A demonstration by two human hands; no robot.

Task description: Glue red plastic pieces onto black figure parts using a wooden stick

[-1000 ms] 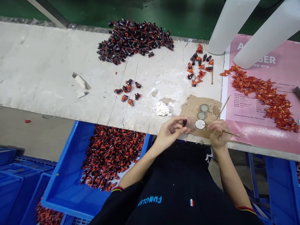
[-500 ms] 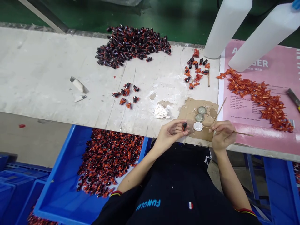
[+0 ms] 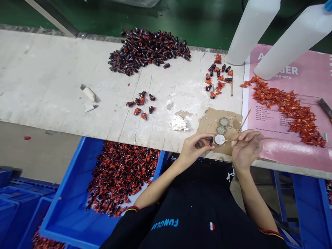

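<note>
Small black tube (image 3: 211, 141) sat pinched in left hand (image 3: 193, 151) at surface's near edge, beside white cap (image 3: 219, 139) on cardboard (image 3: 220, 129). Right hand (image 3: 246, 149) gripped thin stick (image 3: 249, 139), tip at cap. Best practice, judged: steady tube, light dab.

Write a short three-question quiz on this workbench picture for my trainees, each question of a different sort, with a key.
1. True or false: the left hand pinches a small dark piece.
2. What does the right hand hold? A) scissors B) a thin stick C) a brush
3. Fill in: the three round caps lie on a scrap of ____.

Key: 1 true. 2 B; its tip reaches the nearest, white cap. 3 cardboard.
</note>
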